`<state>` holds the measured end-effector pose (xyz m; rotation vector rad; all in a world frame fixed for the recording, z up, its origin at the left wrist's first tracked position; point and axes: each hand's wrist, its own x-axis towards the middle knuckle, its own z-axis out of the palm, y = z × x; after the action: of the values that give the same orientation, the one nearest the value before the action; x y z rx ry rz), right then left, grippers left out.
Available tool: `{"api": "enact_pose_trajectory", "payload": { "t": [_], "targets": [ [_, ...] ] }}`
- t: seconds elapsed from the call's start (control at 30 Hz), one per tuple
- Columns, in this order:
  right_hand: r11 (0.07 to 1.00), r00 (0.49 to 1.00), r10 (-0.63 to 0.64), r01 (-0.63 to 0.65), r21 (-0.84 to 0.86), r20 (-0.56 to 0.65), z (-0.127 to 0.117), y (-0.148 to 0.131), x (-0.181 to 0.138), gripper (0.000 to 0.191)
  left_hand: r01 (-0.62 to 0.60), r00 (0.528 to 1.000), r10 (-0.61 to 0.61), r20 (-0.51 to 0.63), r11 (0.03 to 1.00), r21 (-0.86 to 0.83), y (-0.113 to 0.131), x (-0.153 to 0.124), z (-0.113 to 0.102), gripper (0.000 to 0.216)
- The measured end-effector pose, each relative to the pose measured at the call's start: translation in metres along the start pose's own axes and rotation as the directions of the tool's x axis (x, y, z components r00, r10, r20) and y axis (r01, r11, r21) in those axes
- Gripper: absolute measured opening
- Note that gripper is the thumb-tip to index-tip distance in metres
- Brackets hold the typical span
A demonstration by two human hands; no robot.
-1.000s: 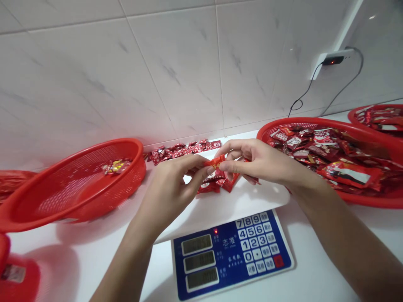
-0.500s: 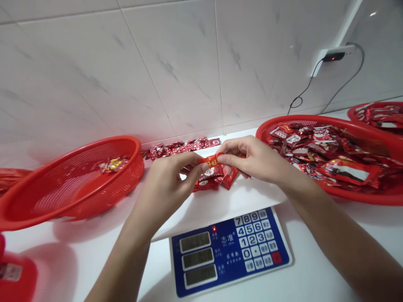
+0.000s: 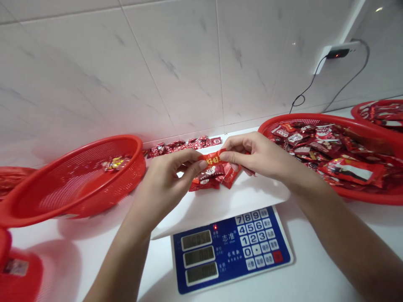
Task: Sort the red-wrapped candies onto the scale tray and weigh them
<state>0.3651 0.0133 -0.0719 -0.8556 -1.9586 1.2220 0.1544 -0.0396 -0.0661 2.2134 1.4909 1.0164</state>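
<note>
In the head view, the left hand (image 3: 171,172) and the right hand (image 3: 256,155) meet over the white pan (image 3: 220,205) of a scale, with one small red packet (image 3: 213,159) stretched between them; the left thumb and forefinger pinch its left end, and the right thumb and forefinger pinch its right end, so neither hand is nearer to it than the other; its long axis runs across the view from one pinch to the other, its right end a little higher in view, and its yellow lettering faces the camera; thus the packet lies to the right of the left fingertips and to the left of the right ones; a dark red strip (image 3: 249,170) shows beneath the right hand's fingers, though whether it is held there or merely lies behind them I cannot tell; just below the stretched packet, a few wrapped packets (image 3: 204,184) lie on the pan; nearer the camera is the scale's blue panel (image 3: 229,262), with its keys and three displays; a heaped red basket (image 3: 374,198) stands beyond the right wrist, another red basket (image 3: 94,186) with a yellow-and-red packet (image 3: 116,163) stands to the left, and a row of packets (image 3: 182,147) lies along the wall.
</note>
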Motion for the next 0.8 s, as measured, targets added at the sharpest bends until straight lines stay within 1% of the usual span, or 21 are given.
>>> {"api": "enact_pose_trajectory", "payload": {
  "t": [0.1,0.17,0.23,0.3,0.37,0.47,0.67,0.73,0.8],
  "targets": [
    [1.000,1.000,0.011,-0.011,-0.013,-0.006,0.001,0.000,0.001,0.025,0.023,1.000,-0.023,0.010,0.999,0.024,-0.002,0.000,0.000,0.024],
    [1.000,0.999,0.009,-0.010,-0.013,-0.036,0.001,0.000,0.002,0.025,0.042,0.999,-0.043,0.008,0.998,0.040,-0.003,0.000,0.000,0.026],
    [1.000,0.991,-0.011,0.011,-0.004,-0.130,-0.002,0.000,0.003,0.025,0.056,0.998,-0.055,-0.015,0.997,0.060,-0.004,0.000,-0.001,0.026],
    [0.999,0.970,-0.031,0.035,0.013,-0.242,-0.006,0.000,0.004,0.026,0.066,0.997,-0.062,-0.045,0.994,0.092,-0.005,0.001,-0.002,0.025],
    [0.998,0.954,-0.042,0.051,0.022,-0.296,-0.009,0.000,0.003,0.025,0.071,0.996,-0.063,-0.065,0.989,0.129,-0.005,0.001,-0.003,0.025],
    [0.997,0.950,-0.060,0.073,0.028,-0.307,-0.010,-0.001,0.003,0.024,0.080,0.996,-0.073,-0.049,0.984,0.162,-0.004,0.003,-0.002,0.026],
    [0.995,0.934,-0.087,0.099,0.018,-0.348,-0.006,-0.001,0.002,0.026,0.073,0.996,-0.081,0.038,0.978,0.196,-0.008,0.007,0.010,0.027],
    [0.995,0.932,-0.085,0.095,0.013,-0.351,-0.007,-0.001,0.002,0.028,0.092,0.994,-0.102,0.033,0.971,0.219,-0.011,0.008,0.011,0.023],
    [0.996,0.932,-0.083,0.093,0.010,-0.353,-0.009,-0.001,0.002,0.027,0.132,0.991,-0.133,-0.014,0.964,0.232,-0.013,0.007,0.008,0.021]
  ]
}}
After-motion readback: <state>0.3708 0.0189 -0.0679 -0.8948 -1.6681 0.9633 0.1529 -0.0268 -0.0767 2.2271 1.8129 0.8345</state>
